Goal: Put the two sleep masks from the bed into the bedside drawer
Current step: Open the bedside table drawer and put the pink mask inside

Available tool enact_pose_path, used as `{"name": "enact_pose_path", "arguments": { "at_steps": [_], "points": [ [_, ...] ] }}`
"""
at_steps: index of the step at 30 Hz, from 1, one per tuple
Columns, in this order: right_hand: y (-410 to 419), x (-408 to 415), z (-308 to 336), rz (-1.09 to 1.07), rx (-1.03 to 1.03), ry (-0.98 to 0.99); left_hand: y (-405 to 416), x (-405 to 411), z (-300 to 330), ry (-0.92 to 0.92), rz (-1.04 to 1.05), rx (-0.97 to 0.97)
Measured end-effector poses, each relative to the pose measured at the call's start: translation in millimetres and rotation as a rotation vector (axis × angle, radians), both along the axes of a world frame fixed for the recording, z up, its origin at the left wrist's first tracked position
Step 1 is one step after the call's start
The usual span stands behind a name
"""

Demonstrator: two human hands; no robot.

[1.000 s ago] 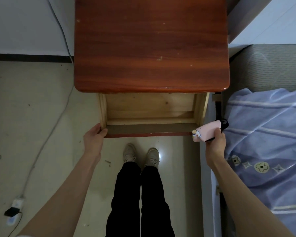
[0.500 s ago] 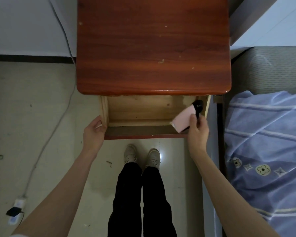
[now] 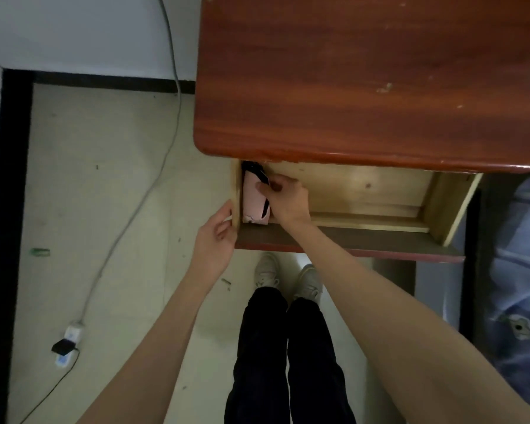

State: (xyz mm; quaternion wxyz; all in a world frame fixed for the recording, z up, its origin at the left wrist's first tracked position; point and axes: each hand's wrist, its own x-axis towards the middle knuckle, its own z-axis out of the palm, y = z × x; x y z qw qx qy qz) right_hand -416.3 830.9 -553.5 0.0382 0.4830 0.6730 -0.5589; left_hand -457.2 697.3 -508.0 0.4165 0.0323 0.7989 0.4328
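Observation:
The bedside drawer (image 3: 380,237) stands pulled out under the red-brown nightstand top (image 3: 364,81). A pink sleep mask (image 3: 253,197) with a black strap lies against the drawer's left wall. My right hand (image 3: 283,198) reaches into the drawer's left end, fingers pinched on the mask's black strap. My left hand (image 3: 216,240) holds the drawer's front left corner from outside. I see only this one mask; a second one is not visible.
The bed with a blue striped blanket (image 3: 514,270) lies to the right. A grey cable (image 3: 153,179) runs down the wall to a power strip (image 3: 69,341) on the floor at left. My legs and shoes (image 3: 288,276) stand below the drawer.
My right hand carried the pink mask from the drawer's right side to its left end and lowered it inside. The view shifted left. My left hand stayed on the drawer corner.

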Motion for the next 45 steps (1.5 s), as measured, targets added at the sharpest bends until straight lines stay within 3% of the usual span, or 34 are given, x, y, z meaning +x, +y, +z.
{"name": "enact_pose_path", "arguments": {
  "at_steps": [4,11,15,22,29,36,41,45],
  "points": [
    [-4.9,-10.4,-3.9,-0.042,0.147,0.060,-1.3,-0.1,-0.4,-0.002,-0.012,0.007],
    [-3.7,-10.1,-10.0,0.146,0.245,-0.009,-2.0,0.0,1.5,-0.006,-0.031,0.012],
    [-4.7,-4.4,-5.9,0.034,0.182,0.000,-1.6,0.0,5.4,-0.029,-0.045,0.002],
    [-17.7,11.5,6.4,0.098,0.121,0.041,1.5,-2.1,12.2,-0.047,-0.116,-0.060],
    [-14.5,13.1,17.1,0.246,0.097,0.055,2.6,-5.6,14.6,0.050,-0.240,-0.119],
    [-18.4,7.7,16.5,0.212,-0.019,0.073,-3.5,-4.6,8.4,0.100,-0.274,-0.114],
    [-16.7,15.1,11.0,0.364,0.001,0.048,-2.1,2.7,5.8,0.166,-0.309,-0.142],
    [-13.0,11.7,3.7,0.149,0.013,-0.023,0.7,2.8,4.8,0.305,-0.282,-0.214]
  ]
}}
